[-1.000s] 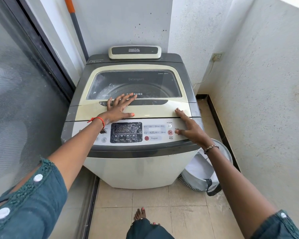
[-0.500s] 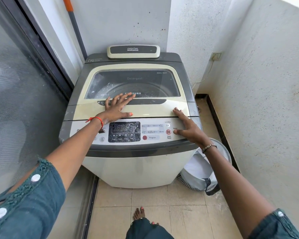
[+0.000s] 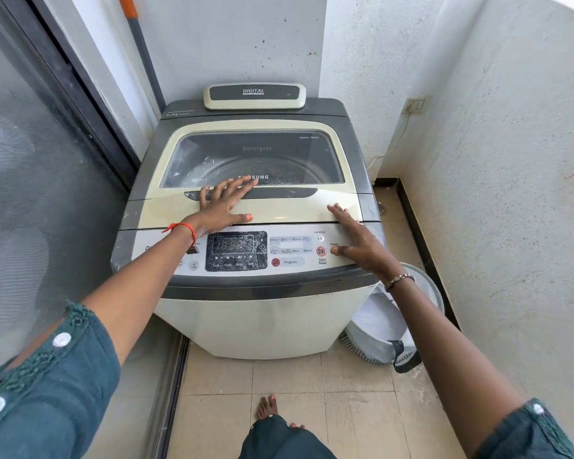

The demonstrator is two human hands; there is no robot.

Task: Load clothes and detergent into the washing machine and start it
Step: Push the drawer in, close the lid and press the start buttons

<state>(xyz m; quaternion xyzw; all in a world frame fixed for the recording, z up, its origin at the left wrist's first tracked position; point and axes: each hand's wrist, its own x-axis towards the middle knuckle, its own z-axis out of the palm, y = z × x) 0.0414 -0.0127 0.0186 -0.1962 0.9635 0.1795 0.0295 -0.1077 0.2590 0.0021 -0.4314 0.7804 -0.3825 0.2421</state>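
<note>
Tucked into the far corner of a narrow balcony-type nook: top-load washing machine (image 3: 256,313), cream and grey, pretty scuffed and dusty. Lid (image 3: 246,212) down flat, tinted glass window with "Detergent" printed on it and white powdery smears along the near-left edge. Control panel (image 3: 246,251) across the near edge, dark display in the middle, red Program button, red Start/Pause button (image 3: 321,251) toward the right. Front faces the near side, hinge end toward the far wall; body stands upright and squarish.

Left hand (image 3: 222,207) flat on the lid, fingers spread, reaching onto the dark handle strip, gripping nothing. Right hand (image 3: 358,240) open too, fingers resting on the lid's near-right corner, thumb stretched left with its tip on the small button just right of Start/Pause.

Beige tile floor (image 3: 279,379), rough white walls far and right, dark-framed glass door on the left. White laundry basket (image 3: 395,326) just beside the machine's right side. Bare foot near the bottom edge.
</note>
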